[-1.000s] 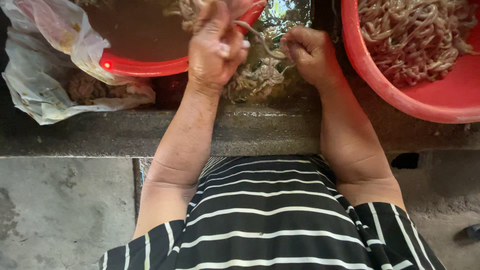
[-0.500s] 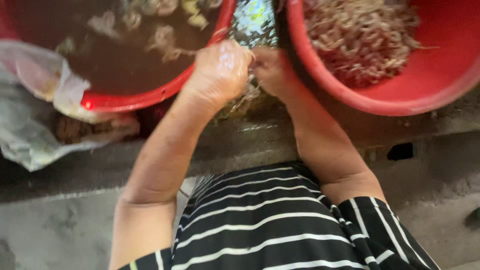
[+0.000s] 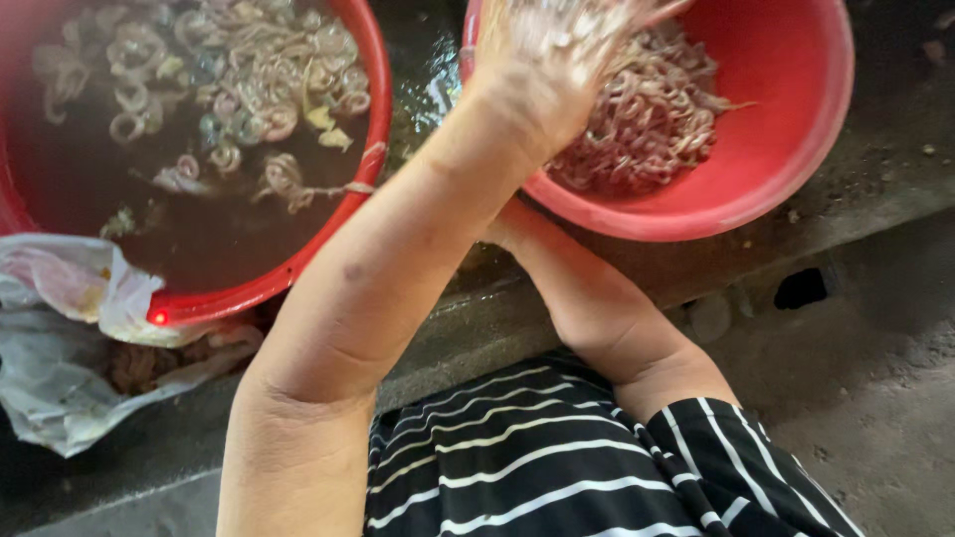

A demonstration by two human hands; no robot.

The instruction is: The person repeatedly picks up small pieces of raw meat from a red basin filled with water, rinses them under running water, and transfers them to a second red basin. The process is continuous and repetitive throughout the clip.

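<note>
Left hand (image 3: 557, 50) raised over right red basin (image 3: 786, 149) of pale strips (image 3: 647, 119), blurred; grip unclear. Right hand hidden behind left forearm. Left red basin (image 3: 363, 189) holds dark water, curled pieces (image 3: 249, 80). Plastic bag (image 3: 70, 338) on bench (image 3: 477, 328).

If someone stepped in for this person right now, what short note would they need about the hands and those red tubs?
Left hand: raised over the right red plastic basin, blurred; what it grips, if anything, cannot be told.
Right hand: hidden behind the left forearm; only its arm shows.
Right basin holds a heap of pale pinkish stringy pieces.
Left red plastic basin holds dark water with curled pale pieces floating.
Crumpled clear plastic bag lies on the concrete ledge at the left.
Done and left: both basins hold pieces; shares unclear.
</note>
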